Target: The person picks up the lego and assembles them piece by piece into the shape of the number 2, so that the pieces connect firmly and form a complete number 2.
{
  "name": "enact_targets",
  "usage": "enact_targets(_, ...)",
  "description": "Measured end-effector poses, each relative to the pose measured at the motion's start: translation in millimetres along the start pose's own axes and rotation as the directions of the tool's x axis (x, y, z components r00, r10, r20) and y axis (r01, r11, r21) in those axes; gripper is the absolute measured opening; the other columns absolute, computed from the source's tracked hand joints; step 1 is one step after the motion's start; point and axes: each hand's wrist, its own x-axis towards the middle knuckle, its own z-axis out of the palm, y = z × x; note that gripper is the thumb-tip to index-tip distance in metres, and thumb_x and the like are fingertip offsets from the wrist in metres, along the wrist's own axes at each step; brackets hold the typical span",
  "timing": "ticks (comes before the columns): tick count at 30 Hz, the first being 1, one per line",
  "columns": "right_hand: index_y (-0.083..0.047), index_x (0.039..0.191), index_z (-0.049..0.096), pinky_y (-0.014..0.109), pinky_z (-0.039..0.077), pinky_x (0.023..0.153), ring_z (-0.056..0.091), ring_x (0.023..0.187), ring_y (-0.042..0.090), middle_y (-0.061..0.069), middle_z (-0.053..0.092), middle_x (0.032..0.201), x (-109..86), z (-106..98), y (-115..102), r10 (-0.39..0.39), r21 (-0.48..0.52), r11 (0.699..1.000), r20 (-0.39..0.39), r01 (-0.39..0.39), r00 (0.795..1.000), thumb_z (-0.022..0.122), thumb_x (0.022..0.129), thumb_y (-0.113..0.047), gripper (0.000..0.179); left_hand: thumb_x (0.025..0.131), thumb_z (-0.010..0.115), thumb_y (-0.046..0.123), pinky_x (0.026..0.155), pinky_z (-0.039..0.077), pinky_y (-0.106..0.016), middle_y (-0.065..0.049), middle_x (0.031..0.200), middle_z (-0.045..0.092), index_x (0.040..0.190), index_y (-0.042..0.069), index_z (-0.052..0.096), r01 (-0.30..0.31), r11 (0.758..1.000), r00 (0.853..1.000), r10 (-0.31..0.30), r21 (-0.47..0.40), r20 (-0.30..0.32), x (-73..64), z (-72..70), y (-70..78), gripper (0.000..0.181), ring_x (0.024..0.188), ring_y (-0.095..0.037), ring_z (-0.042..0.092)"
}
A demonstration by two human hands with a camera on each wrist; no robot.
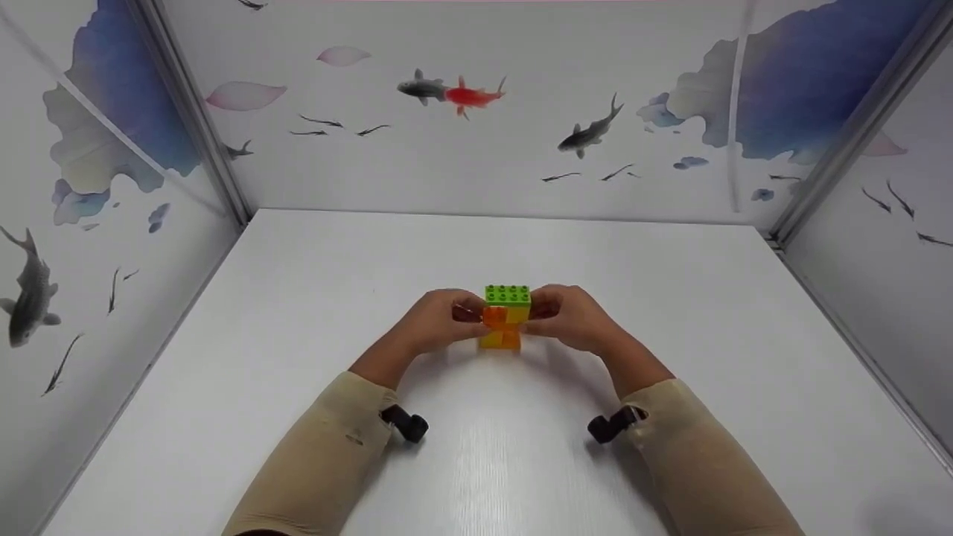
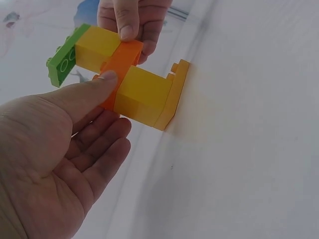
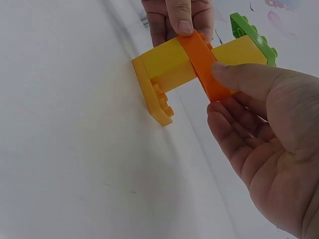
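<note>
A small tower of toy building bricks stands upright on the white table between the two hands. Its top is a thin green brick (image 1: 508,295), above a yellow brick (image 2: 95,46). Below that lies a flat orange brick (image 2: 123,59) set crosswise, then a second yellow brick (image 2: 142,92) on a light-orange base brick (image 3: 148,92). The left hand (image 1: 438,321) pinches one end of the crosswise orange brick, thumb towards the wearer. From the opposite side, the right hand (image 1: 569,318) pinches its other end. The fingertips behind the orange brick are partly hidden.
The white table (image 1: 476,476) spreads around the tower on all sides. White panels printed with fish enclose it at the back (image 1: 476,164), left and right, joined by grey metal corner posts (image 1: 197,112). Black wrist devices (image 1: 406,424) sit at both sleeves.
</note>
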Motion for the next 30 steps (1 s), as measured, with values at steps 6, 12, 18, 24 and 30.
enact_targets(6, -0.021, 0.135, 0.073, 0.043, 0.060, 0.106, 0.072, 0.121, 0.026, 0.002, 0.075, 0.129, 2.1, 2, 0, 0.052, 0.073, 0.996, -0.042, -0.049, 0.998, 0.087, 0.092, -0.025, 0.046, 0.095, 0.084, 0.033, 0.107, 0.059, -0.038, 0.005, 0.129, 0.072, 0.128, 0.025, 0.074, 0.034, 0.997, 0.999, -0.036, -0.066, -0.034, 1.1, 1.7, -0.9, 0.036, 0.122, -0.019, 0.070)
enact_targets(12, -0.022, 0.137, 0.072, 0.041, 0.060, 0.106, 0.070, 0.126, 0.027, 0.002, 0.074, 0.132, 5.2, 4, 0, 0.102, 0.120, 0.989, -0.091, -0.091, 0.991, 0.086, 0.093, -0.028, 0.047, 0.097, 0.081, 0.034, 0.107, 0.059, -0.037, 0.003, 0.129, 0.072, 0.134, 0.023, 0.071, 0.046, 0.996, 0.995, -0.052, -0.076, -0.079, 2.0, 4.7, 0.3, 0.040, 0.123, -0.020, 0.070)
enact_targets(18, -0.023, 0.141, 0.070, 0.039, 0.061, 0.105, 0.070, 0.125, 0.026, 0.001, 0.074, 0.130, 8.0, 5, 0, 0.131, 0.129, 0.985, -0.131, -0.114, 0.983, 0.083, 0.096, -0.027, 0.047, 0.100, 0.078, 0.031, 0.111, 0.058, -0.038, 0.001, 0.130, 0.072, 0.137, 0.021, 0.069, 0.051, 0.994, 0.992, -0.061, -0.095, -0.107, 3.2, 5.7, 2.4, 0.040, 0.125, -0.021, 0.070)
enact_targets(24, -0.020, 0.145, 0.066, 0.037, 0.060, 0.106, 0.071, 0.126, 0.024, 0.003, 0.073, 0.134, 10.6, 5, 2, 0.167, 0.209, 0.968, -0.125, -0.139, 0.978, 0.079, 0.099, -0.022, 0.048, 0.102, 0.075, 0.029, 0.113, 0.056, -0.037, 0.002, 0.139, 0.070, 0.139, 0.021, 0.068, 0.091, 0.990, 0.989, -0.102, -0.103, -0.111, 4.0, 5.7, 5.9, 0.038, 0.131, -0.020, 0.068)
enact_targets(30, -0.021, 0.147, 0.065, 0.036, 0.057, 0.110, 0.069, 0.132, 0.020, 0.000, 0.071, 0.142, 11.6, 6, 4, 0.179, 0.265, 0.952, -0.072, -0.154, 0.981, 0.073, 0.103, -0.022, 0.044, 0.106, 0.070, 0.029, 0.120, 0.050, -0.039, 0.002, 0.149, 0.065, 0.147, 0.020, 0.064, 0.091, 0.990, 0.992, -0.099, -0.109, -0.075, 3.9, 6.7, 4.8, 0.043, 0.138, -0.018, 0.063)
